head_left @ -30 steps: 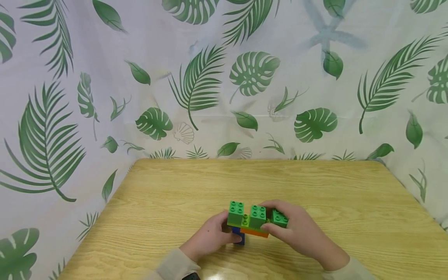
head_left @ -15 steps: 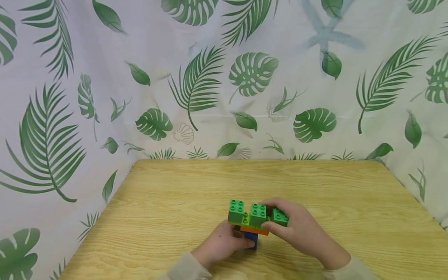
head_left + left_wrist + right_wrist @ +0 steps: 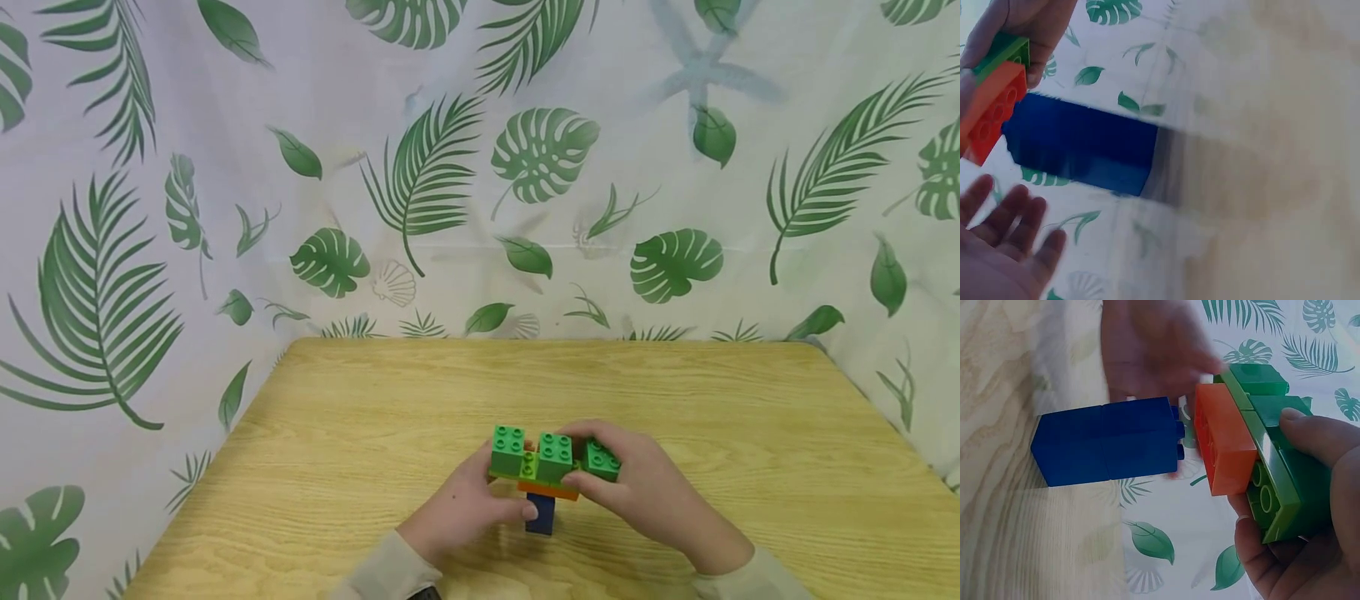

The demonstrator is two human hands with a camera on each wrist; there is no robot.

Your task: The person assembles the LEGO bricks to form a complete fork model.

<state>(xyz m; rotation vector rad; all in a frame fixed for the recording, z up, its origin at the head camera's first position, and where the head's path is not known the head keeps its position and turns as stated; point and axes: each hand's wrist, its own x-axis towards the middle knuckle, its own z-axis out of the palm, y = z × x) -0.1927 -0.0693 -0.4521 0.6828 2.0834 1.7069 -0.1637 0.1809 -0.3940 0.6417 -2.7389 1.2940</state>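
My right hand (image 3: 641, 492) grips a toy-brick assembly with dark green bricks (image 3: 555, 457) on a light green layer (image 3: 1282, 490). An orange brick (image 3: 1225, 437) is fixed to its underside. Below it, two blue bricks (image 3: 1110, 442) form a stack standing upright on the table. In the right wrist view a small gap separates the blue studs from the orange brick. My left hand (image 3: 1007, 256) is beside the blue stack with fingers spread and holds nothing. From the head view its thumb overlaps the blue stack; whether it touches cannot be told.
A wood-grain table (image 3: 375, 400) lies under both hands. Behind it and along the left hangs a white curtain (image 3: 450, 208) printed with green leaves.
The blue stack, held by the left hand, has moved right under the orange brick. The left hand has since loosened from it and drawn slightly left. The right hand stays nearly still.
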